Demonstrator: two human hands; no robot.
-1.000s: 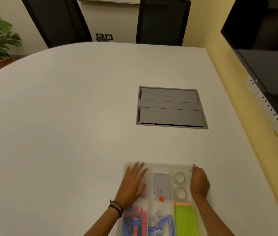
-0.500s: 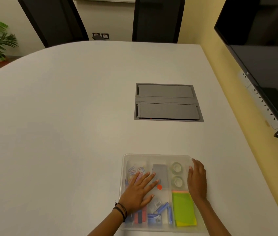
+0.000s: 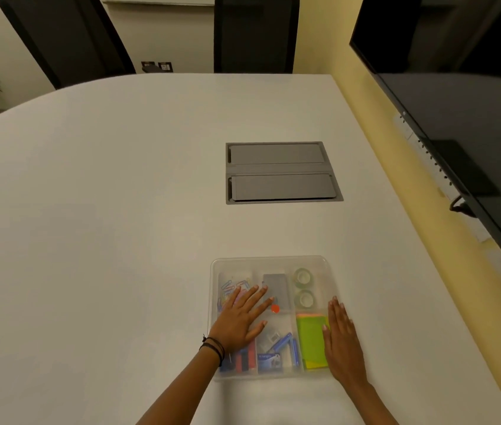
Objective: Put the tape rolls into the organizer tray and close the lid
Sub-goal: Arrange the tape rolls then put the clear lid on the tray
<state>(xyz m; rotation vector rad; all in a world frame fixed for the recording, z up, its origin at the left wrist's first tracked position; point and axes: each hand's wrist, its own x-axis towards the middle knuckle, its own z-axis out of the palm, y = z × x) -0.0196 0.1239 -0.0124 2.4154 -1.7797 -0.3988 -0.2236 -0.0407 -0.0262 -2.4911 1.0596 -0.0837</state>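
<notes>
- while both forearms reach up from the bottom edge of the frame, the left hand (image 3: 241,322) lies flat with fingers spread wide on the clear lid (image 3: 273,261), holding nothing; dark bands circle its wrist.
- the right hand (image 3: 342,338) lies flat along the right edge of the organizer tray (image 3: 215,302), fingers straight and together, gripping nothing.
- the tray sits at lower centre of the frame on the white table (image 3: 105,210), lid down over it.
- seen through the lid: green sticky notes (image 3: 310,342) at lower right, blue and red items at lower left, paper clips (image 3: 231,285) at upper left.
- the two tape rolls (image 3: 303,288) lie in the upper right compartment, one above the other.
- farther up, a grey cable hatch (image 3: 281,173) is set into the table at centre.
- a dark screen (image 3: 458,102) fills the right side; black chairs (image 3: 255,32) stand at the top.
</notes>
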